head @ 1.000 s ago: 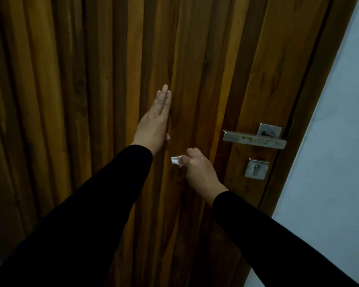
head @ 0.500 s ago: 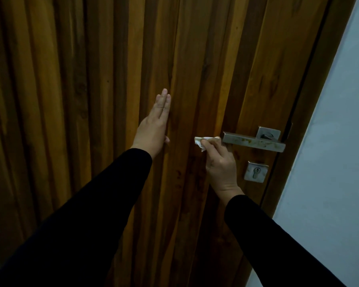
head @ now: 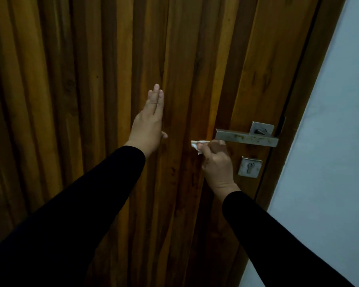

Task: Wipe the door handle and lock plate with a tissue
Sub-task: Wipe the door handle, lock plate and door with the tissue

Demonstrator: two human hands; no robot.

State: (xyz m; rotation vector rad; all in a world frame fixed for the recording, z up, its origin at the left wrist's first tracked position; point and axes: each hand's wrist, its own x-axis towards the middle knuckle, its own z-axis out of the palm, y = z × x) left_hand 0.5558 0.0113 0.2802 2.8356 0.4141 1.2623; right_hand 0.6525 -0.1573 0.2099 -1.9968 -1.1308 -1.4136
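A metal lever door handle with rusty spots juts left from its square base on the wooden door. Below it sits a square lock plate with a keyhole. My right hand pinches a small crumpled white tissue just under the free left end of the handle. My left hand lies flat on the door, fingers straight and together, well left of the handle.
The door is made of vertical brown wooden slats. Its dark frame runs diagonally on the right, with a pale wall beyond it.
My right hand rose with the tissue from lower left on the door to the handle's left end, then settled just under it. The left hand stayed flat on the door.
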